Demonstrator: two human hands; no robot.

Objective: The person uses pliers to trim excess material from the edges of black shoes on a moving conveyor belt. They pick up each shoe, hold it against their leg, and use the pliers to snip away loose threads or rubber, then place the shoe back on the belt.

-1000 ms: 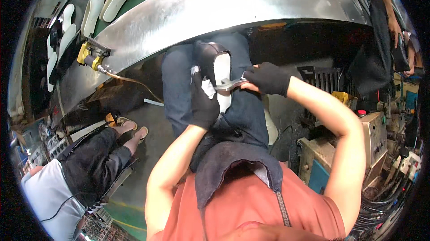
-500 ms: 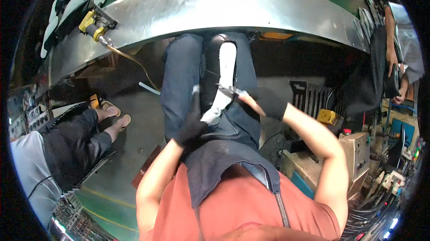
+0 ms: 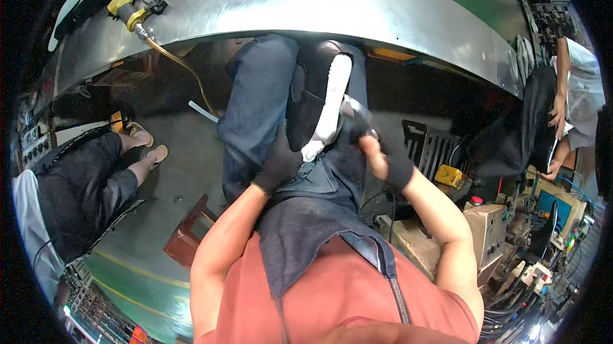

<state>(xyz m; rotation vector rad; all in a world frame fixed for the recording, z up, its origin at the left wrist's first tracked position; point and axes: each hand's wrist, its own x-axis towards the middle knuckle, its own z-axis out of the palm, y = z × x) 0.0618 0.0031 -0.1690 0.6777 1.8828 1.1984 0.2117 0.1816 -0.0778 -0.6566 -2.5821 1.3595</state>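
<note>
In my lap lies a black shoe, its long white sole-shaped underside facing up. Whitish, crumpled material shows at its near end. My left hand, in a black glove with bare fingertips, is closed on the near left side of the shoe; part of its grip is hidden. To the right of the white underside, my right hand is closed on a metal hand tool, smeared by motion, whose exact kind I cannot make out. Its glove is black too, with bare thumb.
A metal-topped bench curves across beyond my knees. On its left lies a yellow air stapler with a hose. One person sits at left; another's hands work at far right. A machine stands at my right.
My right hand has drawn the metal tool off the white underside to the right. My left hand has settled lower against the shoe's side. The whole view has shifted slightly.
</note>
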